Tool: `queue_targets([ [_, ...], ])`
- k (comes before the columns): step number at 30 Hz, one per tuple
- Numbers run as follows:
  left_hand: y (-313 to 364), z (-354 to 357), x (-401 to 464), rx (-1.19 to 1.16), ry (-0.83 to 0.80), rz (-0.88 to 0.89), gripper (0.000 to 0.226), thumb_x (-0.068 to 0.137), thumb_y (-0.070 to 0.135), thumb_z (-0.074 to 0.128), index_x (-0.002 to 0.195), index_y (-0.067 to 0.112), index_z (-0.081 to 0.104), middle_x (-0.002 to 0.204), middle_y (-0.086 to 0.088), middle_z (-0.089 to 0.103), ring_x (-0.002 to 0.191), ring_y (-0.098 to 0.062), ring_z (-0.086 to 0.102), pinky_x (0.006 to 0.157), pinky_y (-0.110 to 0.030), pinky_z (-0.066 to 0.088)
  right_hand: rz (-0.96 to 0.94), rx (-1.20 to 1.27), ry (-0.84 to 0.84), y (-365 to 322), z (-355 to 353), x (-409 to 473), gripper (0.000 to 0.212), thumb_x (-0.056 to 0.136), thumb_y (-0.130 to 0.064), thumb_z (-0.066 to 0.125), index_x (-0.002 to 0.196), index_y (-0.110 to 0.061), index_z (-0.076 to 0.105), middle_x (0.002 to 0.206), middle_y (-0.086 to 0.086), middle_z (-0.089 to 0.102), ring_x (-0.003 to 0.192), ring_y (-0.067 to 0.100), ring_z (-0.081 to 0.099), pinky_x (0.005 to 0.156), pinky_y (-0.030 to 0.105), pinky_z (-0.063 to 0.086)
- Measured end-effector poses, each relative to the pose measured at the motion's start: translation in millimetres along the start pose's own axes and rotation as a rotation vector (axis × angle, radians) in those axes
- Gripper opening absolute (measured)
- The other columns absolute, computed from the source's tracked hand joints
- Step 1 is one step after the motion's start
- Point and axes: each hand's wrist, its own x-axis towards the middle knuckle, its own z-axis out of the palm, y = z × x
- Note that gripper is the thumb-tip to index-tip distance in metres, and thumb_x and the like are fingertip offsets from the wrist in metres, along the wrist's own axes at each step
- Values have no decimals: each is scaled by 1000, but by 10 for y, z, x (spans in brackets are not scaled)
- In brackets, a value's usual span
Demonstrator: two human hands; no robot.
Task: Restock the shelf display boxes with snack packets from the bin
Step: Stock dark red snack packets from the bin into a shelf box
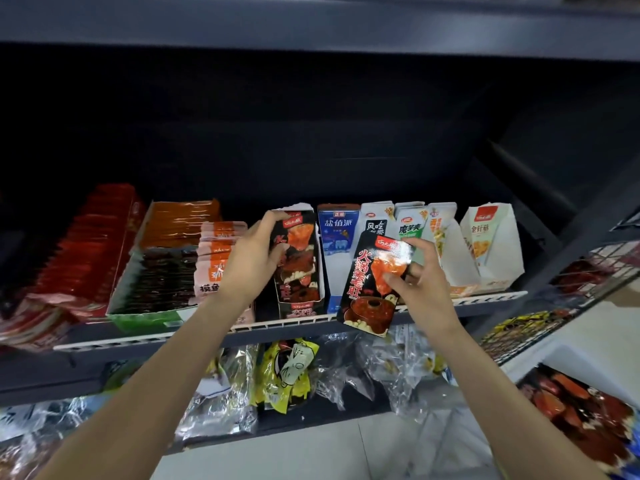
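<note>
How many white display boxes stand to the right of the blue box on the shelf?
4, side by side along the shelf front: first box beside the blue box, second box, third box, fourth box at the far right. Others behind may be hidden.

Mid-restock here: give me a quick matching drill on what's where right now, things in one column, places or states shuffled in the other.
Things
1. left hand
2. right hand
3. blue box
4. orange packets

Places or states
A. stands just right of the black display box
B. holds a black and red packet in front of the shelf
C. grips the black display box's packets
D. stacked in an open box left of the left hand

Pairs: 1-C, 2-B, 3-A, 4-D
</note>
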Motion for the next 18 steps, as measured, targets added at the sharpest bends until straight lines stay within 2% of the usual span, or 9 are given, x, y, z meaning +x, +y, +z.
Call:
queue_targets([
  [2, -26, 42, -5, 32, -104, -15, 39, 93, 14, 55, 129, 19, 41, 81, 3, 53, 52, -1, 43, 40, -12, 35, 7, -15, 3, -2, 41, 6, 54, 85, 2, 63, 124, -27, 38, 87, 5, 70, 87, 30, 63, 83, 36, 50],
  [3, -46, 71, -11, 72, -129, -9, 35, 93, 15, 55, 127, 19, 44, 83, 1, 58, 54, -2, 48, 43, -12, 37, 9, -21, 4, -5, 59, 11, 54, 85, 1, 63, 124, -27, 39, 86, 3, 69, 88, 30, 63, 83, 37, 50],
  [5, -98, 149, -11, 186, -98, 50, 24, 93, 13, 55, 117, 16, 54, 96, -3, 65, 78, -14, 61, 67, -24, 49, 8, -23, 5, -11, 84, 21, 54, 85, 0, 64, 124, -28, 39, 85, 0, 69, 88, 29, 62, 83, 37, 49],
  [6, -125, 184, -2, 240, -75, 68, 20, 93, 12, 54, 112, 15, 58, 101, -3, 65, 92, -20, 60, 80, -31, 47, 8, -19, 5, -14, 92, 25, 54, 85, 0, 64, 123, -29, 39, 86, 0, 69, 87, 28, 63, 84, 37, 49],
  [8, -144, 219, 29, 284, -55, 56, 17, 93, 10, 53, 106, 14, 63, 102, -3, 64, 99, -22, 57, 92, -36, 40, 11, -16, 2, -18, 99, 36, 54, 85, 0, 63, 124, -28, 39, 86, -1, 69, 86, 26, 62, 83, 35, 49],
  [12, -164, 228, 109, 301, -33, 83, 17, 93, 13, 54, 107, 16, 63, 103, -1, 64, 97, -20, 60, 95, -37, 39, 5, -35, 2, -27, 107, 60, 53, 85, -1, 63, 121, -30, 38, 87, 2, 69, 88, 31, 62, 83, 38, 49],
  [16, -205, 222, 111, 452, -199, 104, 35, 92, 29, 55, 127, 24, 51, 124, 1, 54, 117, -19, 48, 101, -37, 33, 7, -42, -6, -20, 176, 92, 52, 85, -1, 63, 119, -32, 38, 84, 1, 69, 86, 29, 63, 80, 37, 50],
  [18, -260, 192, 78, 477, -206, 113, 39, 92, 27, 56, 130, 25, 49, 130, 1, 49, 122, -19, 43, 103, -37, 30, 10, -3, -22, -32, 252, 144, 50, 86, 0, 62, 117, -31, 37, 89, 1, 70, 85, 21, 67, 83, 41, 54],
])
